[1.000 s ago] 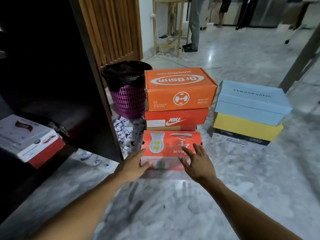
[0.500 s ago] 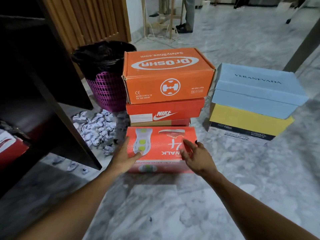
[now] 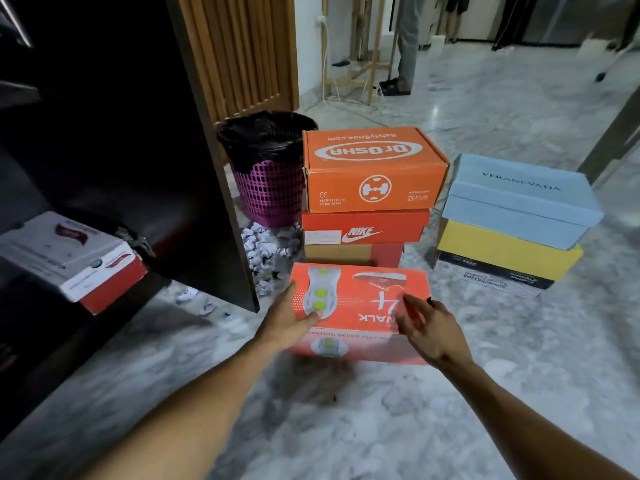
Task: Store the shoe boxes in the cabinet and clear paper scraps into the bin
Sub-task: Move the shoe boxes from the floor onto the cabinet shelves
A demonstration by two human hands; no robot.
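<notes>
A red-orange shoe box printed with a sole and a sneaker lies nearest me on the marble floor. My left hand grips its left end, thumb on the lid. My right hand rests with spread fingers on the right of the lid. Behind it an orange Dr.Osha box sits on a red Nike box. To the right a light blue box tops a yellow box. Crumpled paper scraps lie beside a purple bin with a black liner. The dark cabinet stands open at left.
A white and red shoe box lies on the cabinet's low shelf. A few small scraps lie by the cabinet's foot. A wooden slatted panel rises behind the bin. A person's legs and a wooden frame stand far back.
My hands have closed in on the red-orange box, the left thumb now over its lid. The box sits nearer to me and farther from the stack, and my view has swung back left toward the cabinet.
</notes>
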